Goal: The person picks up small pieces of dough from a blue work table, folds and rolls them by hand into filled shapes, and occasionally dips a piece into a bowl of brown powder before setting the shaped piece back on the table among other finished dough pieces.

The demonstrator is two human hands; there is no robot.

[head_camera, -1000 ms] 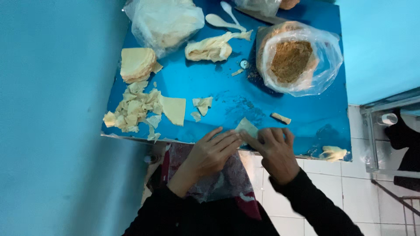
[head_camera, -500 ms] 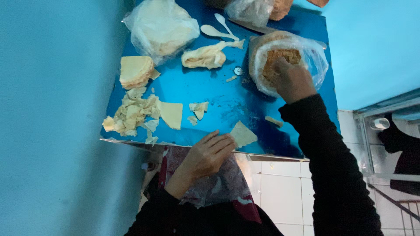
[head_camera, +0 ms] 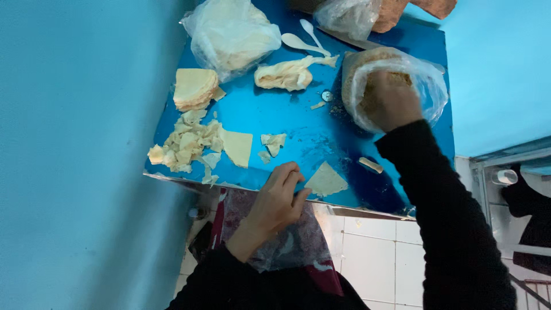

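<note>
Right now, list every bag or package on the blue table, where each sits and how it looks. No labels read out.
Clear plastic bag: far left corner, bulging with pale cream sheets.
Clear bag of brown filling: far right, round, mouth open, right hand inside it.
Small clear bag: far edge, crumpled, beside a brown lump.
No labels, signs or screens visible.

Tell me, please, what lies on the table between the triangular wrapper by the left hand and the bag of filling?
In the head view, one small rolled piece lies between the triangular wrapper and the bag of filling; otherwise bare blue table.
</note>
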